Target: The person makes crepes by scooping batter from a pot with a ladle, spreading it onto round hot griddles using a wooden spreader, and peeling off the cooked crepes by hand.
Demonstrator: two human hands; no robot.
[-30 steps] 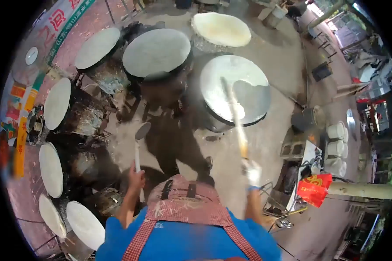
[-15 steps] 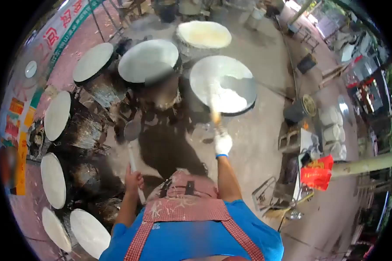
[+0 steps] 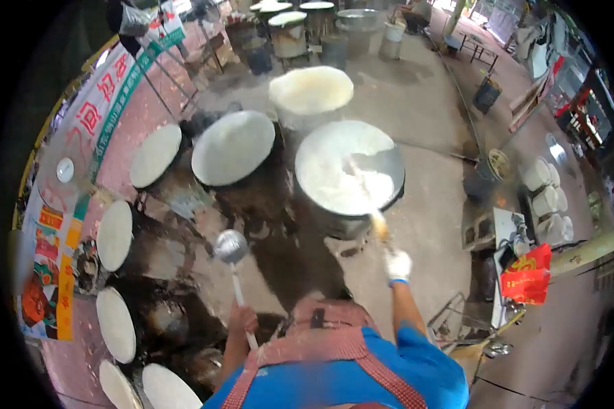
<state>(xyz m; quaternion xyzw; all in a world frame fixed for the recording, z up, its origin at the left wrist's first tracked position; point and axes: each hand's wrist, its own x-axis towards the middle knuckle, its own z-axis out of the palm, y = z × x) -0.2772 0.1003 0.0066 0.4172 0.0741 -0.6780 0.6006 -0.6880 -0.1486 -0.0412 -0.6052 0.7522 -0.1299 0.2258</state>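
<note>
My right hand (image 3: 398,266), in a white glove, is closed on a long tool (image 3: 378,221) with a yellowish shaft. Its pale far end reaches into the white layer on a wide round pan (image 3: 401,178) straight ahead; what kind of tool it is cannot be made out. The white layer (image 3: 324,160) covers most of the pan, while a grey patch shows at its upper right. Bare fingers of my left hand (image 3: 242,319) wrap round the handle of a ladle (image 3: 230,247), whose metal bowl hangs over the floor left of the pan.
Other white-topped round pans (image 3: 233,148) stand on stoves in a curve along the left. Another pan (image 3: 312,90) is behind mine. To the right are a bucket (image 3: 481,184), white containers (image 3: 547,201) and a red bag (image 3: 527,274). A banner (image 3: 109,88) hangs at left.
The view has tilted up, so the pans appear lower. My right hand has shifted right with the tool, whose end stays over the pan. My left hand still holds the ladle.
</note>
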